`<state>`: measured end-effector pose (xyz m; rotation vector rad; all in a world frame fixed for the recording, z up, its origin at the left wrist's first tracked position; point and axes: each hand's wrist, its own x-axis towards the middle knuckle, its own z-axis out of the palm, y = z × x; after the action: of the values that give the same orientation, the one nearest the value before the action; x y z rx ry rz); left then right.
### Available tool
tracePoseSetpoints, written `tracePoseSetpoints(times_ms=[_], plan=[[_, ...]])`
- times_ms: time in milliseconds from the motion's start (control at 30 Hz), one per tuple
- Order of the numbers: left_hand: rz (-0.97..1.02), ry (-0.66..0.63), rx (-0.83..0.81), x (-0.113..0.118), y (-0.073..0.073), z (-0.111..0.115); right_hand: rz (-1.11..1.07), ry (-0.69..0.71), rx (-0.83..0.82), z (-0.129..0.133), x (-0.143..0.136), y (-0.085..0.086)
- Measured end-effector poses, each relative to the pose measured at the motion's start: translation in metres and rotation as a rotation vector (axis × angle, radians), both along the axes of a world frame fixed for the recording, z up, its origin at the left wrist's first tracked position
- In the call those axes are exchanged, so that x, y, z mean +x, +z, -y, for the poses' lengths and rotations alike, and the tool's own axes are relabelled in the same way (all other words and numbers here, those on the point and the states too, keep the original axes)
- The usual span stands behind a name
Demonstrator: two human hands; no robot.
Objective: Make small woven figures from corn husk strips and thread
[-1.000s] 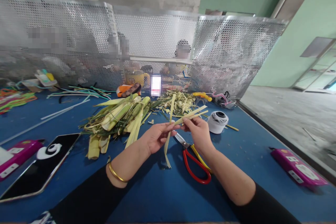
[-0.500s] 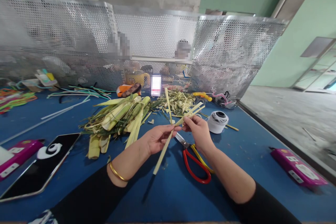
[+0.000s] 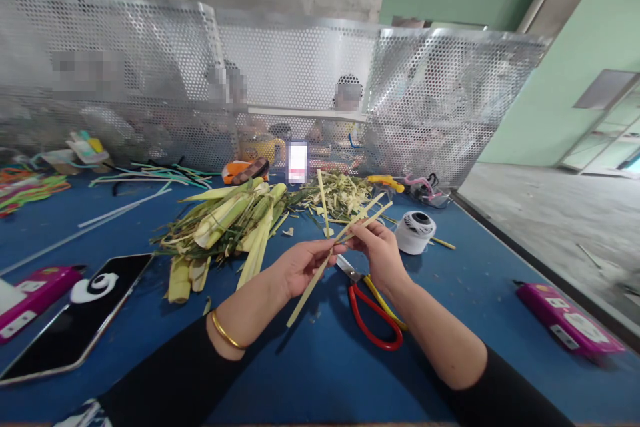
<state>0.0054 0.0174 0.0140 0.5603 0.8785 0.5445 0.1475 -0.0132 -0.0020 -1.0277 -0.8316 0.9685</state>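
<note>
Pale yellow-green leaf strips [image 3: 309, 289] cross between my two hands above the blue table. My left hand [image 3: 306, 265] pinches them at the crossing, with one strip's end sticking out toward me and another end pointing up and away. Close beside it, my right hand [image 3: 376, 248] is closed on the strips that fan out to the upper right. The fingertips hide how the strips are crossed or folded. Below my hands lie scissors [image 3: 375, 328] with one red and one yellow handle. A white spool of thread [image 3: 415, 232] stands just right of my right hand.
A bundle of husks and leaves [image 3: 220, 223] lies left of my hands, with a heap of shredded leaf bits [image 3: 343, 193] behind. A phone [image 3: 85, 320] and purple power strips [image 3: 565, 317] flank me. A perforated metal screen [image 3: 295, 60] borders the far edge; people sit behind it.
The strips have shifted slightly: the two ends at the upper right are spread wider apart, and the near end has swung a little left. Both hands stay close together, still gripping.
</note>
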Motion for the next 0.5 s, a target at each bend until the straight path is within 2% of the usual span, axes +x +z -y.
tracePoseSetpoints(times_ms=[233,400,500], plan=[[-0.01,0.02,-0.016,-0.0007,0.0006,-0.0006,-0.057,0.01,0.012,0.001,0.0006,-0.0003],[0.042,0.086,0.048,0.0004,-0.0053,-0.0023,0.081,-0.015,0.073,0.0002,-0.0004,-0.0026],[0.056,0.087,0.044,0.0009,-0.0039,-0.002,0.162,-0.045,0.1,0.0001,-0.0021,-0.0032]])
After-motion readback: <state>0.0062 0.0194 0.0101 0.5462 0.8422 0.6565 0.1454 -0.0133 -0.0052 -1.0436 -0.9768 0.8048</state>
